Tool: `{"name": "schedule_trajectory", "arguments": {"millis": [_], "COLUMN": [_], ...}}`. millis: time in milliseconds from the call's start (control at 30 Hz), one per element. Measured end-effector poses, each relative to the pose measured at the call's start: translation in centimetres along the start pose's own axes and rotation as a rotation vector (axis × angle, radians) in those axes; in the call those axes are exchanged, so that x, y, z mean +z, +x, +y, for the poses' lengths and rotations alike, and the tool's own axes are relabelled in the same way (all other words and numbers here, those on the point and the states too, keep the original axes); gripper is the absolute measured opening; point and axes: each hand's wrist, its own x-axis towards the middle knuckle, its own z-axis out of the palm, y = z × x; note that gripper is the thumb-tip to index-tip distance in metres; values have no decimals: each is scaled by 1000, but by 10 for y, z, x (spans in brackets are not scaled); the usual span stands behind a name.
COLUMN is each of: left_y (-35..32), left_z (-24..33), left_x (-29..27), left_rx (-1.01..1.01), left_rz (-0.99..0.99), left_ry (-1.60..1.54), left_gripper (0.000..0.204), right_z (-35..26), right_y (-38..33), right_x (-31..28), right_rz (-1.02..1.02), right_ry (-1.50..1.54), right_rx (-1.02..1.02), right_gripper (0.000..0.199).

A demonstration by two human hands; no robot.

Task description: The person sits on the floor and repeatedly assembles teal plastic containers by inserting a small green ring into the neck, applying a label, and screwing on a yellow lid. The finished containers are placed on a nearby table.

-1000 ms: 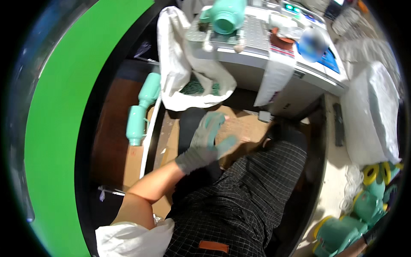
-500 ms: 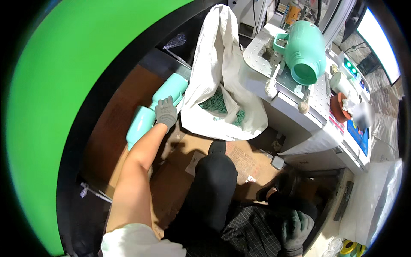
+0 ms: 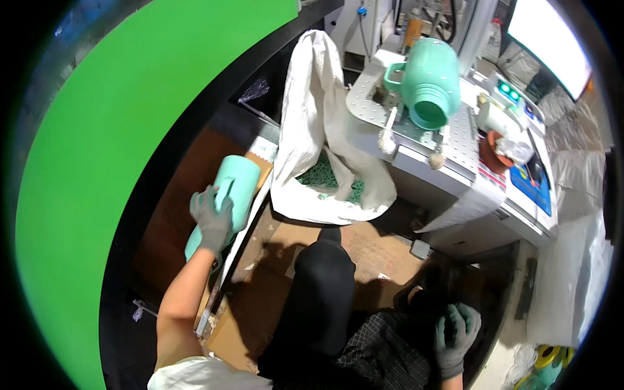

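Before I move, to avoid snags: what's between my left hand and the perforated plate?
In the head view, from left hand to plate: first a green jug, then mainly the open white sack.

A broad, curved green panel (image 3: pixel 91 169) edged by a black band (image 3: pixel 147 195) rises well beyond the left edge of a white table (image 3: pixel 467 146) with a perforated metal top, and a dark brown board (image 3: pixel 174 208) lies inside the band. The cardboard-covered floor (image 3: pixel 374 253), crossed by shadows, spreads below the table's near edge, where a pale ledge (image 3: pixel 510 318) runs past the near right corner. A metal post (image 3: pixel 478 32) rises at the far edge, a pale cabinet (image 3: pixel 357 26) stands off the far left corner, and a white screen (image 3: pixel 552 42) glows toward the far right.
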Motion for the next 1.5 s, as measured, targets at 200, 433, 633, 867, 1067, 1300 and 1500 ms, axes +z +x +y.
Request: {"name": "schedule_trajectory", "arguments": {"millis": [200,433,633,867,1067,1300,1500], "left_y": [-64,-108,-207,-139,-97,-93,-75], "left_z": [148,241,303,367,403,357,360], "left_x": [-179,-219,-208,-206,-210,-166,-207], "left_rx": [-258,391,1204,1209,1099,998,1086], "left_rz": [-7,-527,-619,-713,-1243,-1515,-1205], "left_ry": [-981,-985,-902,-938,-886,-1347,-1008], "left_gripper": [38,51,78,99,116,101,99], "right_z": [-103,-114,-81,-51,-95,-103,-79], "right_y": [31,3,-87,-112,-45,-49,-26], "right_x": [12,5,-48,-91,-147,-135,-133], "right_rz": [-56,-468,-703,98,7,-44,-383], "right_ry": [1328,2100,1729,790,738,779,1014], "right_rx": [559,784,1457,742,46,215,319], "right_gripper": [54,86,86,30,15,13,16]}}
